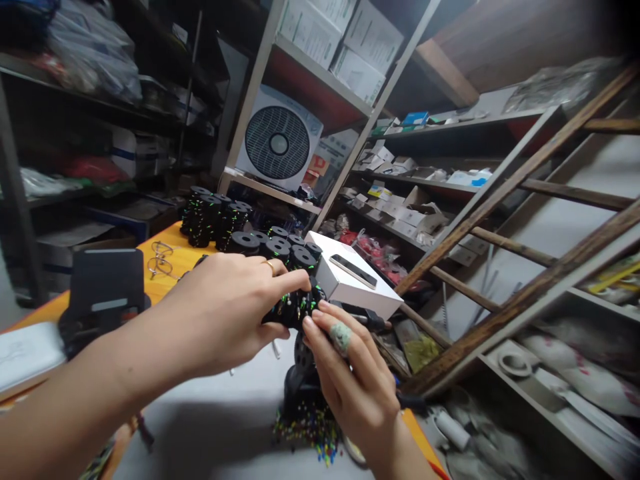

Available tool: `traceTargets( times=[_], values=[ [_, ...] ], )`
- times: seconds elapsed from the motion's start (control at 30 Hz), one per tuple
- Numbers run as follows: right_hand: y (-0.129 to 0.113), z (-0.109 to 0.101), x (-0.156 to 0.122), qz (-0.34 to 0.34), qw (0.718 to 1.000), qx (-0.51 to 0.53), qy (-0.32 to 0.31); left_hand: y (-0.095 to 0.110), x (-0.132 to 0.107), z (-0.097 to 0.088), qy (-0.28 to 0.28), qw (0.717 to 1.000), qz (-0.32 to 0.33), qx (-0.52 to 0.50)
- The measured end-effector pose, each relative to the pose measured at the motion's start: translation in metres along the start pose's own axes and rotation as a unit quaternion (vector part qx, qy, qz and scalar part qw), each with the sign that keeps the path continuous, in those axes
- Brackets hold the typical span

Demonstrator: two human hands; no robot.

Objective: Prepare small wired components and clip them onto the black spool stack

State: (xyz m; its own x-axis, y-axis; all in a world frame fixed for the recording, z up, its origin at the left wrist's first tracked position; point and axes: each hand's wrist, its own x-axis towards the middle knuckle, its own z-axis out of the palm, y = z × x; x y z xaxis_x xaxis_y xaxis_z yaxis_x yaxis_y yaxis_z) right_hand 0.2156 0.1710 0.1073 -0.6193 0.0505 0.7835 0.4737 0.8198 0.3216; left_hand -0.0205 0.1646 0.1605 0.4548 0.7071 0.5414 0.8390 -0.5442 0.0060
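Note:
My left hand (225,300), a ring on one finger, is closed around a black round part (295,307) with short green-tipped wire ends sticking out of its side. Against the right of the same part press the fingertips of my right hand (353,367), which has a pale green wrap on one finger. Below the hands, a dark stand (303,383) rises from the white work surface (200,413). A cluster of small multicoloured tips (320,430) lies at its foot. Just beyond the hands stand several similar black parts (277,248), stacked in columns.
A white box (350,273) with a phone (354,271) on top stands beyond my right hand. Eyeglasses (161,260) and a black device (106,287) are at the left. A box fan (279,140) sits on the shelf behind. A wooden ladder (525,267) leans at the right.

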Motion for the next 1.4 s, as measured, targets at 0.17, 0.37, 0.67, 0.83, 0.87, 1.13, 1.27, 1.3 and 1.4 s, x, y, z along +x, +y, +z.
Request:
traceTargets(
  times=[0.17, 0.37, 0.67, 0.83, 0.87, 1.13, 1.27, 1.3, 1.4],
  values=[
    [0.002, -0.001, -0.001, -0.009, 1.000, 0.001, -0.007, 0.000, 0.001, 0.001, -0.005, 1.000, -0.002, 0.000],
    [0.001, 0.000, 0.000, -0.037, 0.997, -0.060, -0.030, -0.002, 0.002, 0.001, -0.006, 1.000, -0.003, -0.001],
    [-0.032, -0.044, -0.037, 0.153, 0.986, -0.021, -0.055, 0.000, 0.001, -0.001, -0.016, 1.000, 0.004, 0.016],
    [-0.049, -0.042, -0.085, 0.292, 0.926, 0.051, -0.235, 0.002, 0.007, 0.002, -0.003, 0.998, -0.001, 0.062],
    [-0.051, -0.039, -0.093, 0.312, 0.913, 0.055, -0.255, 0.002, 0.008, 0.001, -0.015, 0.998, -0.002, 0.066],
    [-0.063, -0.009, -0.100, 0.412, 0.875, 0.100, -0.234, 0.007, 0.002, -0.008, -0.079, 0.995, 0.000, 0.062],
    [-0.070, 0.008, -0.099, 0.418, 0.880, 0.091, -0.207, 0.004, 0.002, -0.001, -0.049, 0.997, -0.005, 0.065],
    [-0.071, 0.011, -0.101, 0.416, 0.882, 0.085, -0.203, 0.003, 0.003, 0.001, -0.040, 0.997, -0.008, 0.064],
    [-0.072, 0.013, -0.105, 0.383, 0.897, 0.054, -0.213, 0.000, 0.004, 0.004, -0.022, 0.998, -0.008, 0.049]
  ],
)
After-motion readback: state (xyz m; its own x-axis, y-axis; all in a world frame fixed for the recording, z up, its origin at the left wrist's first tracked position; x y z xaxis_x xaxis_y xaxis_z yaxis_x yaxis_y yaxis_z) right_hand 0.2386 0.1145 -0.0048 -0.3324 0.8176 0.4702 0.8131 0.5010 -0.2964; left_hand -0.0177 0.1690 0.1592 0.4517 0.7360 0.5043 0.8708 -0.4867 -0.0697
